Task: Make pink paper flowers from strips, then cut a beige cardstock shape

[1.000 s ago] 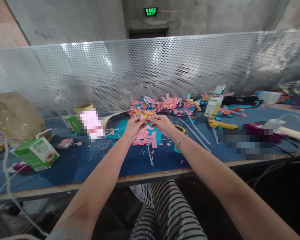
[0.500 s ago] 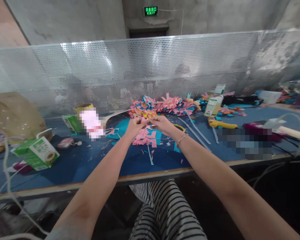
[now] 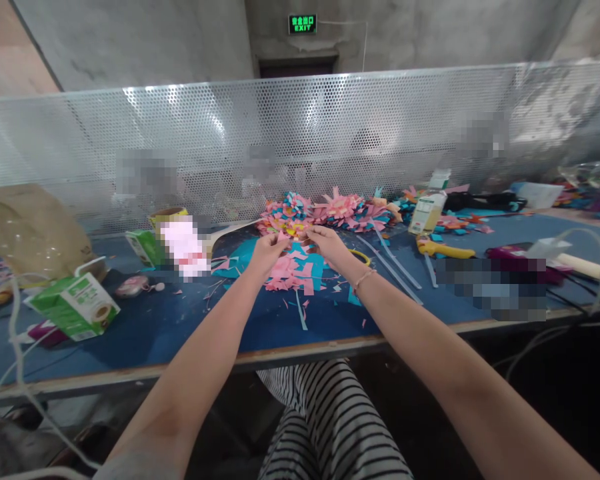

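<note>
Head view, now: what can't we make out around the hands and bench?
All head view:
- Right hand: whether its grip holds anything; too small.
- Pink piece in left hand: full shape; fingers cover it.
- Bottle: label text; too small.
- Brown bag: far side; cut by left edge.
- Purple item: partly behind green carton.

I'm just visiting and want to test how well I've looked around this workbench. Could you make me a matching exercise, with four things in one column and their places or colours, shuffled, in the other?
Things
1. Exit sign
2. Carton with a straw
3. Bottle
4. Loose cut pieces

Places and colours
A. Pink, heaped on a bright blue sheet
B. Green and white, towards the left end of the table
C. Lit green, high on the wall
D. Pale yellow contents, to the right of the right hand

Right pairs: 1-C, 2-B, 3-D, 4-A
</note>
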The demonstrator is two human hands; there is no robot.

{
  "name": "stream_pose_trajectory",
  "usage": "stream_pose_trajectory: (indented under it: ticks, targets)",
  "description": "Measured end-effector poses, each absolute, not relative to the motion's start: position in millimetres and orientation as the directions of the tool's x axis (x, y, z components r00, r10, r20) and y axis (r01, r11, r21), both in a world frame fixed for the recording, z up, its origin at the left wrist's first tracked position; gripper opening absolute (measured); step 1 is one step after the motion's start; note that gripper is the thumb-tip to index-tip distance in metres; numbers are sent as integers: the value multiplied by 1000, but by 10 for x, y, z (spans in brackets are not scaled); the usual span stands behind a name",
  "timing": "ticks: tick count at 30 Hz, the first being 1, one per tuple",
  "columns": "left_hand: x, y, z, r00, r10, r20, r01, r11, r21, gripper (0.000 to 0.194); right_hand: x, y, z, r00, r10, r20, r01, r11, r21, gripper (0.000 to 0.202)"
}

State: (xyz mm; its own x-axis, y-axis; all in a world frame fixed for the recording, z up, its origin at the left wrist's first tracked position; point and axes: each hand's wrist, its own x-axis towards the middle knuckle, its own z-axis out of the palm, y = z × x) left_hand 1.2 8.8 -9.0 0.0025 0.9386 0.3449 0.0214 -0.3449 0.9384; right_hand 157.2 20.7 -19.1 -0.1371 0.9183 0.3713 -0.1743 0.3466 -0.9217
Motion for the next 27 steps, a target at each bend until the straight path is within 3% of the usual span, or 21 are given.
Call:
stream_pose_trajectory:
  ticks: [3,9,13,17,23,27]
  targets:
    - [13,73,-73,-4,952,306,-2,-306,952,14,1573,218,-202,-120,915,386,-145,369,-918,28]
    - [34,26,-71,148,963,226,-219,-191,957,15,1560,213,-199,-141,910,389,-73,382,-921,21]
    - [47,16,-81,172,965,196,-209,-159,965,11,1560,218,-192,-132,903,409,-3,412,-911,16]
    - [58,15,-92,165,969,183,-189,-151,970,9,1561,234,-217,-173,858,484,149,508,-848,15]
    - [79,-10,-92,158,969,189,-208,-155,966,19,1582,257,-241,-205,823,530,233,567,-790,8]
    - [87,-30,-46,158,985,74,-275,-28,961,16,1596,225,-194,-204,731,651,318,678,-662,6]
